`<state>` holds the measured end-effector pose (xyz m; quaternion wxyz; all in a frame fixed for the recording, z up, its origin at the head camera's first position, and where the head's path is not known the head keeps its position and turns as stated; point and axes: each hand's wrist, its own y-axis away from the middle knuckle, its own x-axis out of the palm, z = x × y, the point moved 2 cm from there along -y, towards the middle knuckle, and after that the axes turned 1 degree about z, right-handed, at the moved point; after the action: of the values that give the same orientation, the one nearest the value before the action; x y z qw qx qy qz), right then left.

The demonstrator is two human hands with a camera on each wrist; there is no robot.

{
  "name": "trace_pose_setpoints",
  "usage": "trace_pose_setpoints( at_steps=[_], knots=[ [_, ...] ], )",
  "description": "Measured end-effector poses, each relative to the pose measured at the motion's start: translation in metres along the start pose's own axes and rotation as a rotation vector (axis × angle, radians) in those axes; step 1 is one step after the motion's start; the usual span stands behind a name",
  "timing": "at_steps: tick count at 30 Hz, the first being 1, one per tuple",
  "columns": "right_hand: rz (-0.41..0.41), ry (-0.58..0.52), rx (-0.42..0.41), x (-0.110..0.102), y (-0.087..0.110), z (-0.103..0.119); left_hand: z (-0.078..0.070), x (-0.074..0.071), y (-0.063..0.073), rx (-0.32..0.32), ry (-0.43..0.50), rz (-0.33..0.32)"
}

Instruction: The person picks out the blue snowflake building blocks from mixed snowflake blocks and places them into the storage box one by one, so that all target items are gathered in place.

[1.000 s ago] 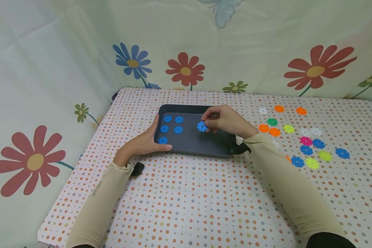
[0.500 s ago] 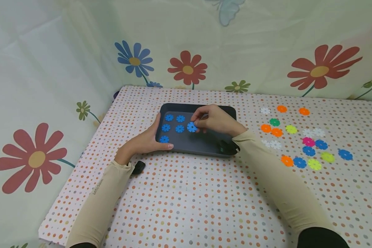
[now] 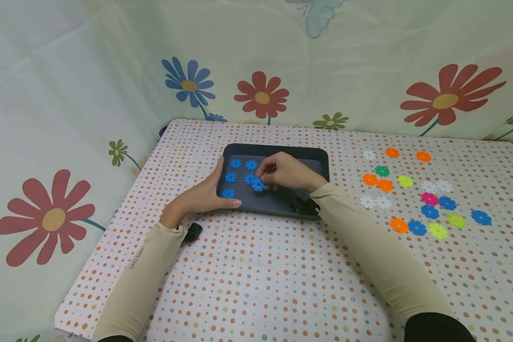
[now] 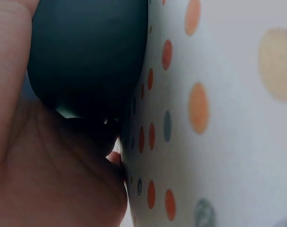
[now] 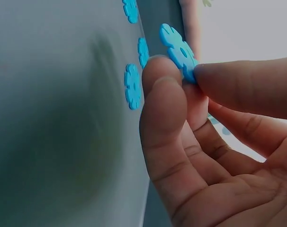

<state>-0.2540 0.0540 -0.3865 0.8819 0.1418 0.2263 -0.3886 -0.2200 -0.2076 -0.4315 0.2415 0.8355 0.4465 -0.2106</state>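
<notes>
A blue notched plastic disc (image 5: 177, 47) is pinched between the thumb and fingertips of my right hand (image 3: 287, 171), over the dark grey baking tray (image 3: 278, 213). In the head view it overlaps another blue disc (image 3: 249, 178) lying in the tray. More blue discs lie at the tray's left end, among them a corner disc (image 3: 228, 193). My left hand (image 3: 201, 194) holds the tray's near left corner, its thumb along the front rim and its fingers along the left side. In the left wrist view, the tray's dark wall (image 4: 91, 52) sits against the palm.
Right of the tray lie several loose discs: orange (image 3: 399, 225), white (image 3: 369, 155), green (image 3: 382, 170), yellow (image 3: 438, 230), pink (image 3: 429, 198) and blue (image 3: 481, 217). A dotted cloth (image 3: 256, 275) covers the table. A flowered curtain (image 3: 350, 85) hangs behind.
My right hand has moved left across the tray with the blue disc, and now slightly nearer the front, close to the discs lying there. My left hand keeps its hold on the tray corner.
</notes>
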Motion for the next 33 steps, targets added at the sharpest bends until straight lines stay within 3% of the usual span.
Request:
trace_pose_setpoints(
  at_steps=[13, 21, 33],
  knots=[
    [0.078, 0.057, -0.017, 0.012, -0.018, 0.006, 0.002, 0.0, 0.002, -0.022, -0.003, 0.0],
    [0.131, 0.069, -0.014, 0.018, -0.028, -0.001, 0.001, 0.0, 0.002, -0.001, 0.001, 0.007],
    [0.156, 0.101, -0.002, 0.023, -0.031, 0.001, 0.001, -0.001, 0.001, -0.019, -0.003, 0.006]
  ],
)
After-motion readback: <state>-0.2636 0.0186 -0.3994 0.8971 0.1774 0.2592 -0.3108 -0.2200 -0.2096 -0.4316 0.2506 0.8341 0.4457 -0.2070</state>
